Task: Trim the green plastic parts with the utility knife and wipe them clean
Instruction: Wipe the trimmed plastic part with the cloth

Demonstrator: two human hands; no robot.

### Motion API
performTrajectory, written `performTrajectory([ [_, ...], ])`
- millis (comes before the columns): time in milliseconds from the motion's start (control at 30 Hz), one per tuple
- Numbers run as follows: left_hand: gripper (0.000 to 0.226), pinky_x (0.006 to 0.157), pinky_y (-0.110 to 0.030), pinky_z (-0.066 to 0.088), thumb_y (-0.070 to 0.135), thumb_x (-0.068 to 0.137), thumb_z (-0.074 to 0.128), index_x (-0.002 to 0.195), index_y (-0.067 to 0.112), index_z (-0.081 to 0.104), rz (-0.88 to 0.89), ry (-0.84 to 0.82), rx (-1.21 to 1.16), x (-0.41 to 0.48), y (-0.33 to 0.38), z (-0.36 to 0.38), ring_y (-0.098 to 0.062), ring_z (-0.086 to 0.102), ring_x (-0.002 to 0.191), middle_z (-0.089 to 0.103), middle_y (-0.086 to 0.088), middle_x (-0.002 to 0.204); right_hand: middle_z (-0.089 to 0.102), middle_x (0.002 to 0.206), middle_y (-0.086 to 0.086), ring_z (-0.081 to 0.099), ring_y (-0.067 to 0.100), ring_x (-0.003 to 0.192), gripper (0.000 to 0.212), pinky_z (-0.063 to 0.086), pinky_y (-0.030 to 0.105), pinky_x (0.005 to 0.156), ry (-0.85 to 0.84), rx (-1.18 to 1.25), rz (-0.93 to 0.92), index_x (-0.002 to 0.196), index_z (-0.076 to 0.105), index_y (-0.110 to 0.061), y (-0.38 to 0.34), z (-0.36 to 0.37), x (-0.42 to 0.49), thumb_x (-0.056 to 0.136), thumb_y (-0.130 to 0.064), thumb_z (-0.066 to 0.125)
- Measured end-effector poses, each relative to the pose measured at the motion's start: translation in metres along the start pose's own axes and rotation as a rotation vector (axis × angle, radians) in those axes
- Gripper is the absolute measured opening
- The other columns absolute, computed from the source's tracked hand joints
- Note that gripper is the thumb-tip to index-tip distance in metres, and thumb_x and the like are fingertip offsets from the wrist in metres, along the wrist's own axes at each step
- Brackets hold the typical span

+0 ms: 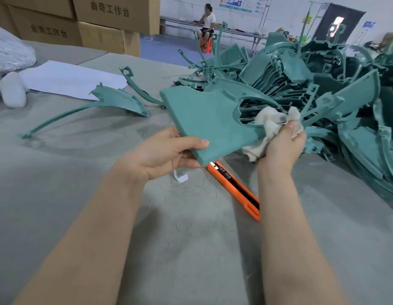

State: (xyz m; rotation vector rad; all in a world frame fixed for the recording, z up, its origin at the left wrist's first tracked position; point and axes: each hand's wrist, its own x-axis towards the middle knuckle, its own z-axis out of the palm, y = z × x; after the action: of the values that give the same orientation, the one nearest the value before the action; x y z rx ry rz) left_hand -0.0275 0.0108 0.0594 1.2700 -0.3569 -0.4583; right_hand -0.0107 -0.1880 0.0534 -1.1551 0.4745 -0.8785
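Note:
A flat green plastic part with a curved cut-out is held above the grey felt table. My left hand grips its near corner, thumb on top. My right hand clutches a crumpled off-white cloth and presses it against the part's right edge by the cut-out. An orange utility knife lies on the table just under the part, between my forearms. A big heap of green parts fills the right side.
A single curved green part and a thin green strip lie to the left. A white sheet and white wrapped bundles sit at far left, cardboard boxes behind. A person sits on a stool far back.

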Motion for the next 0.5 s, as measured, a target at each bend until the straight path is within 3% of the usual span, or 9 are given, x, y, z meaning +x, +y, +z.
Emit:
performTrajectory([
  [100,0.027,0.056,-0.02,0.058,0.002,0.084,0.06,0.11,0.006,0.063,-0.065,0.056,-0.003,0.0,0.003,-0.005,-0.031,0.066,0.094,0.069,-0.016,0.112,0.058,0.086,-0.005,0.059,0.01,0.079,0.017,0.05,0.027,0.074,0.027,0.027,0.019,0.088,0.047,-0.022,-0.003,-0.011,0.011,0.104,-0.024,0.043],
  [167,0.027,0.051,-0.018,0.055,0.0,0.089,0.055,0.115,0.003,0.061,-0.085,0.1,-0.008,0.0,0.004,-0.005,-0.033,0.065,0.096,0.067,-0.019,0.116,0.057,0.083,-0.005,0.057,0.008,0.072,0.015,0.048,0.024,0.067,0.02,0.059,0.023,0.091,0.049,-0.018,-0.004,-0.014,0.012,0.104,-0.023,0.044],
  [300,0.021,0.042,-0.015,0.05,0.0,0.09,0.049,0.107,0.006,0.06,-0.105,0.137,-0.073,-0.003,0.008,-0.009,-0.025,0.073,0.072,0.074,-0.01,0.093,0.059,0.087,-0.003,0.056,0.008,0.067,0.012,0.049,0.024,0.061,-0.152,0.148,0.087,0.109,0.054,-0.016,-0.008,-0.014,0.008,0.104,-0.019,0.043],
  [400,0.019,0.042,-0.014,0.049,0.004,0.089,0.049,0.105,0.005,0.059,-0.09,0.194,-0.149,-0.002,0.01,-0.009,-0.022,0.073,0.07,0.074,-0.009,0.086,0.06,0.085,-0.003,0.055,0.006,0.063,0.015,0.049,0.022,0.057,-0.279,0.124,0.095,0.113,0.053,-0.014,-0.01,-0.006,-0.002,0.105,-0.019,0.041],
  [500,0.018,0.055,-0.021,0.056,0.005,0.088,0.051,0.102,0.006,0.062,-0.067,0.211,-0.179,-0.001,0.009,-0.009,-0.018,0.072,0.072,0.072,-0.009,0.091,0.066,0.09,-0.005,0.066,0.007,0.076,0.028,0.057,0.026,0.068,-0.196,0.179,0.075,0.104,0.059,-0.015,-0.009,-0.005,-0.006,0.106,-0.033,0.037],
])
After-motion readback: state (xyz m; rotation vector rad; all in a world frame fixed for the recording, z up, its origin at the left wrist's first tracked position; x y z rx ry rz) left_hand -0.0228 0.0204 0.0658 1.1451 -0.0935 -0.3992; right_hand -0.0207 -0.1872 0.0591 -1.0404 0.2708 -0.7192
